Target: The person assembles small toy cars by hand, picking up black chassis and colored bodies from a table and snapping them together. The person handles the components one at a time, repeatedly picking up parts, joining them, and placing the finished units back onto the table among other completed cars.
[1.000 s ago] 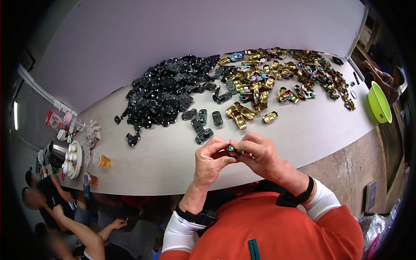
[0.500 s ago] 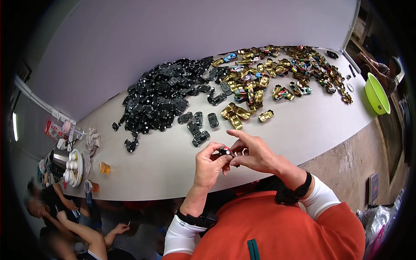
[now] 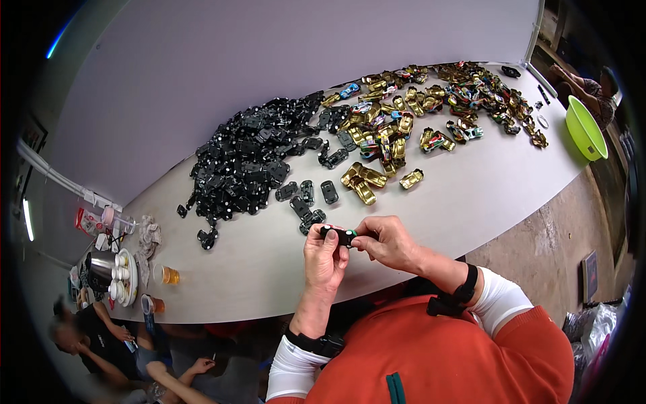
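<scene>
Broadly, the long white worktop is spread with a heap of black chassis parts and gold toy car bodies. Above its near edge, a small black chassis is pinched between left hand and right hand, both grips closed on it. Assembly seems underway; what is being fitted is probably a wheel, needing careful alignment.

Your left hand is raised in front of your chest, fingers curled, thumb and fingertips pinched together. Your right hand meets it from the right, fingertips pinched too. Both forearms rise from below, wrists strapped in black bands, white sleeves showing.
</scene>
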Tool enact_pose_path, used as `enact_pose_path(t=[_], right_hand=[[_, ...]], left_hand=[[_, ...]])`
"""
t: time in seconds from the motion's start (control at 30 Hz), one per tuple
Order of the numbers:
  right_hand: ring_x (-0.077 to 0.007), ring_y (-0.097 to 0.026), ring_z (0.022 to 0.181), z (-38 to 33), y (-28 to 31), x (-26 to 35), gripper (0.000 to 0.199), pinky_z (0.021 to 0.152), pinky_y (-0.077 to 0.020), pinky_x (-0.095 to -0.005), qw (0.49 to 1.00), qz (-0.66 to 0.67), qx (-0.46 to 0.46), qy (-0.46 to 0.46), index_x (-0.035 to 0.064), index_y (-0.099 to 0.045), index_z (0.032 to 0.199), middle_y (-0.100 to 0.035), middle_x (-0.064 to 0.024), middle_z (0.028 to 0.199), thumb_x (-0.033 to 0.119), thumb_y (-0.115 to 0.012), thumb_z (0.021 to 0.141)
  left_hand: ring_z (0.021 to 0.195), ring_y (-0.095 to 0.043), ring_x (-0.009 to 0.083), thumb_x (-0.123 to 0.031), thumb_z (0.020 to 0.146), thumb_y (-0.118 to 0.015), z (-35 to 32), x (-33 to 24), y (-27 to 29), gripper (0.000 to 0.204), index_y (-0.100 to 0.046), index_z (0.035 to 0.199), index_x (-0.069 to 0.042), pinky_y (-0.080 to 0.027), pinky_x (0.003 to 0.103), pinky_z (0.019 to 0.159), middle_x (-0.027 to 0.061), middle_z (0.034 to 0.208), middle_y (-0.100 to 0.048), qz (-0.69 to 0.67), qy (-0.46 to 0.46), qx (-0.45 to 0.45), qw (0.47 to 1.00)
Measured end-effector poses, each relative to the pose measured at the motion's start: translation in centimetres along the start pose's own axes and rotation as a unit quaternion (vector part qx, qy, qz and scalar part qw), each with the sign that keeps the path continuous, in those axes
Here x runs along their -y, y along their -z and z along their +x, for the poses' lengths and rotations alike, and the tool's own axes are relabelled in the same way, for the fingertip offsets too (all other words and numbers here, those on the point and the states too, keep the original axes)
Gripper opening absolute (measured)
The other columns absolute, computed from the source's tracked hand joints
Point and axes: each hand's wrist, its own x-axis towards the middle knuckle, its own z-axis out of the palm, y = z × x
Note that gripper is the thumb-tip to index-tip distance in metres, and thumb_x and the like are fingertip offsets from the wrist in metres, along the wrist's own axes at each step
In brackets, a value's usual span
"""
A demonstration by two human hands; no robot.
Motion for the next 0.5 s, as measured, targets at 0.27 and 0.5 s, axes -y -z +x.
enact_pose_path(t=[0.27,0.5], right_hand=[[-0.0383,-0.058,0.078,0.9,0.1,-1.7,0.032,0.072,-0.0447,-0.0442,0.955,-0.284,-0.081,0.030,-0.0031,-0.059,0.085,-0.060,-0.0195,0.073,0.029,-0.052,0.088],[-0.0178,-0.060,0.069,1.0,0.7,-1.8,0.020,0.064,-0.0472,-0.0316,0.996,-0.036,0.052,-0.069,-0.0023,-0.062,0.085,-0.060,-0.0096,0.070,0.013,-0.049,0.088]], left_hand=[[0.048,-0.051,0.0141,-0.016,0.085,-0.061,1.5,-0.7,0.7,0.017,-0.046,0.085,-0.009,-0.036,0.022,0.037,0.0081,0.074,-0.059,0.034,-0.001,-0.066,0.997],[0.063,-0.058,0.0162,-0.016,0.086,-0.059,1.4,0.3,2.0,0.012,-0.049,0.086,-0.010,-0.047,0.027,0.049,0.0076,0.077,-0.061,-0.004,0.060,-0.107,0.992]])
